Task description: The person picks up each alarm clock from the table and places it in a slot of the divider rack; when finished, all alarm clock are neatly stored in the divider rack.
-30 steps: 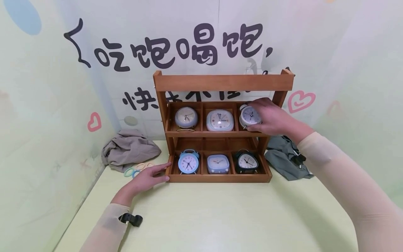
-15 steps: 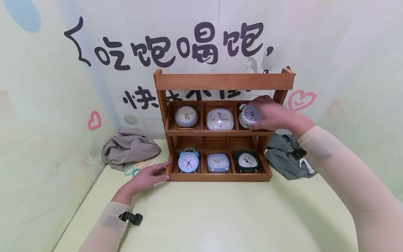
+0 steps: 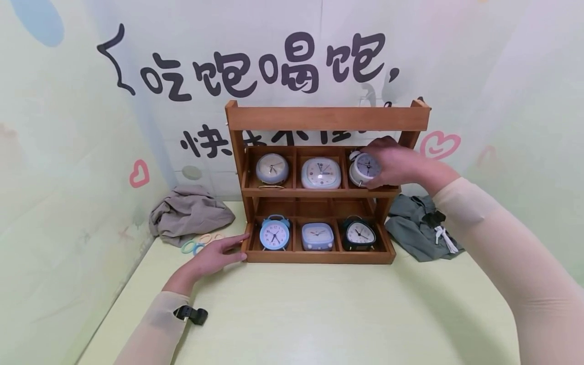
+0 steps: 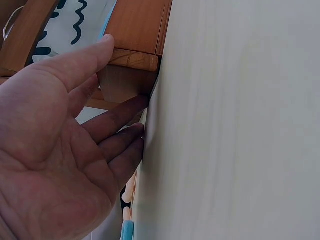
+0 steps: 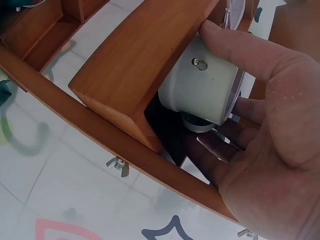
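A wooden two-tier shelf (image 3: pixel 319 257) holds several alarm clocks in its compartments. My right hand (image 3: pixel 396 161) grips a white twin-bell alarm clock (image 3: pixel 366 167) in the upper right compartment. In the right wrist view the thumb lies along one side of this clock (image 5: pixel 200 85) and the fingers curl round the other. With extended fingers, my left hand (image 3: pixel 216 258) touches the lower left corner of the shelf. The left wrist view has the thumb on the wooden corner (image 4: pixel 135 60), the other fingers reaching beside it.
Beside the white clock sit a rounded-square clock (image 3: pixel 321 173) and a round clock (image 3: pixel 272 169). Below are a blue twin-bell clock (image 3: pixel 275 235), a blue square clock (image 3: pixel 318 236) and a dark triangular clock (image 3: pixel 359 234). Cloths (image 3: pixel 189 213) flank the shelf; colourful scissors handles (image 3: pixel 196 245) lie left.
My right forearm has shifted slightly, uncovering white cord ends on the dark cloth. The right hand keeps its grip on the white clock, and the left hand stays at the shelf corner.
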The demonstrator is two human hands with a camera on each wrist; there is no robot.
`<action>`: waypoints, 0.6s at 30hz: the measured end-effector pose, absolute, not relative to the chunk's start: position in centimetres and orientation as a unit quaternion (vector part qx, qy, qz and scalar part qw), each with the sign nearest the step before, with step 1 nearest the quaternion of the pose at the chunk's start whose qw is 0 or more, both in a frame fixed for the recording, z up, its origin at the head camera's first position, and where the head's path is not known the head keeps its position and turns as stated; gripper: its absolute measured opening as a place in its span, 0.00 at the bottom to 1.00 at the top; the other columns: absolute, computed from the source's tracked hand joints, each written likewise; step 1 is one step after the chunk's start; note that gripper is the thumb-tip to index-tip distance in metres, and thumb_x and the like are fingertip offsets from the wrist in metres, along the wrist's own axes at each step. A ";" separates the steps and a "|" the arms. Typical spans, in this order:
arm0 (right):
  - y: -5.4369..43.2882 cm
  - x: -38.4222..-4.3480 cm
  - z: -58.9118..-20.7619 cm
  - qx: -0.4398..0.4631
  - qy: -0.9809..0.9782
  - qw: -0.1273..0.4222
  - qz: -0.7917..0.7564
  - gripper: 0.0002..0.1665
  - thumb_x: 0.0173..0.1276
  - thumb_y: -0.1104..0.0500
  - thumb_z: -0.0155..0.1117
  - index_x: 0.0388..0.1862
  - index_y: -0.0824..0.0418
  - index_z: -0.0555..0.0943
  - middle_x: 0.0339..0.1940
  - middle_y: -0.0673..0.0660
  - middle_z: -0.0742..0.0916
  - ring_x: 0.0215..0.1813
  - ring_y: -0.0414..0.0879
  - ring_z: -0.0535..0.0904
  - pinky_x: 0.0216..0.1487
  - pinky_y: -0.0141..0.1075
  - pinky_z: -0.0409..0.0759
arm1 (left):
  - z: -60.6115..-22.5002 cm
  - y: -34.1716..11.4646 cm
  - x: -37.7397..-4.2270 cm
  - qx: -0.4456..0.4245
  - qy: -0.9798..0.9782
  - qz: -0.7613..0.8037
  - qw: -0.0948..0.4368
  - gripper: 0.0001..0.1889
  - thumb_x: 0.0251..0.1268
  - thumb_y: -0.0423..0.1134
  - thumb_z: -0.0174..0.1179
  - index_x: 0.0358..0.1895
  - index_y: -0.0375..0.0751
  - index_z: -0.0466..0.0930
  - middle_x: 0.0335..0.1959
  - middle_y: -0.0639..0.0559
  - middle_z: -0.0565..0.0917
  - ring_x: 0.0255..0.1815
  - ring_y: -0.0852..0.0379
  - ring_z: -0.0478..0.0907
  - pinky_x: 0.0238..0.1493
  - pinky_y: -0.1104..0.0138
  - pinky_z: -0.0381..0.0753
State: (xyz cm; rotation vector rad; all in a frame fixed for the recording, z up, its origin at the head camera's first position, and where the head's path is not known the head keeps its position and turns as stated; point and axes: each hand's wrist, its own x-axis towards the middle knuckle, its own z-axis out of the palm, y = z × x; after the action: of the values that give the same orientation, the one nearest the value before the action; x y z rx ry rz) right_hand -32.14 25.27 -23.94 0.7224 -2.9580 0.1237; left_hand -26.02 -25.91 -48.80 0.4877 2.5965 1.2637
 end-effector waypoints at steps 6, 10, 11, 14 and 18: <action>25.4 -32.0 -23.9 0.238 -0.969 0.049 0.038 0.55 0.60 0.48 0.89 0.81 0.64 0.73 0.76 0.69 0.78 0.74 0.68 0.69 0.73 0.66 0.77 | -48.7 -25.9 -25.9 0.168 0.882 0.427 0.105 0.38 0.78 0.59 0.70 0.86 0.59 0.71 0.85 0.47 0.71 0.85 0.37 0.67 0.84 0.38 0.65; 25.4 -31.8 -23.7 0.242 -0.969 0.045 0.038 0.56 0.61 0.49 0.90 0.82 0.65 0.72 0.78 0.70 0.76 0.74 0.68 0.70 0.73 0.67 0.77 | -48.6 -25.8 -25.9 0.167 0.879 0.433 0.109 0.38 0.78 0.59 0.71 0.86 0.59 0.71 0.86 0.47 0.70 0.85 0.37 0.67 0.84 0.39 0.63; 25.4 -31.8 -23.7 0.243 -0.968 0.043 0.040 0.57 0.61 0.49 0.90 0.83 0.65 0.71 0.79 0.70 0.75 0.75 0.69 0.69 0.74 0.67 0.76 | -48.6 -25.8 -25.8 0.168 0.878 0.435 0.110 0.38 0.78 0.58 0.71 0.86 0.59 0.71 0.86 0.47 0.70 0.85 0.37 0.67 0.85 0.38 0.63; 25.4 -31.8 -23.7 0.247 -0.967 0.039 0.046 0.59 0.61 0.50 0.90 0.85 0.65 0.69 0.82 0.71 0.73 0.76 0.70 0.66 0.76 0.68 0.74 | -48.5 -25.9 -25.8 0.164 0.876 0.438 0.114 0.39 0.77 0.58 0.72 0.87 0.59 0.70 0.86 0.47 0.70 0.85 0.38 0.68 0.85 0.39 0.63; 25.5 -31.9 -23.9 0.247 -0.967 0.040 0.050 0.60 0.61 0.50 0.91 0.85 0.64 0.69 0.83 0.71 0.72 0.77 0.70 0.65 0.77 0.69 0.73 | -48.5 -25.9 -25.8 0.160 0.877 0.438 0.116 0.39 0.77 0.58 0.72 0.87 0.59 0.70 0.86 0.46 0.70 0.84 0.37 0.68 0.84 0.40 0.64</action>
State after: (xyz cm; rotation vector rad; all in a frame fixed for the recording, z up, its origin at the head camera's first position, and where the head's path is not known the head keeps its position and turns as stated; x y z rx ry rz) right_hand -31.88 25.46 -23.95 0.7570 -2.9623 0.1528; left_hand -25.76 -25.86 -48.47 0.4680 2.5681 1.2827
